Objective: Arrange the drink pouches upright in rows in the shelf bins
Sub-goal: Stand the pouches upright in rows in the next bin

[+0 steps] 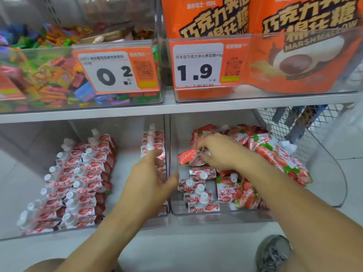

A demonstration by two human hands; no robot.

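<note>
Forearms fill the lower frame, both reaching into the lower shelf. Left hand [151, 173]: fingers spread and relaxed, holding nothing, hovering at the clear divider [167, 163] between the two lower bins, thumb toward the right bin. Right hand [220, 152]: deeper in the right bin [216, 214], fingers curled down around a drink pouch [187, 156] at the edge of the loose heap [275, 152].

Key relation: the gripped pouch projects left of the right hand's fingertips, long axis roughly horizontal, not upright. It lies just behind the short upright row [198, 195] started along the bin's left wall. Right hand is nearer; left hand is just beside, across the divider.

Pouch appearance: red-and-white foil with strawberry print and a white screw cap; soft, crinkled, likely to slump unless packed.

Outward: left bin [39, 235] holds two tidy rows [78, 183] with caps up, plus a partial row [155, 142] against the divider. Judgement: left bin largely arranged, right bin mostly unsorted.
</note>
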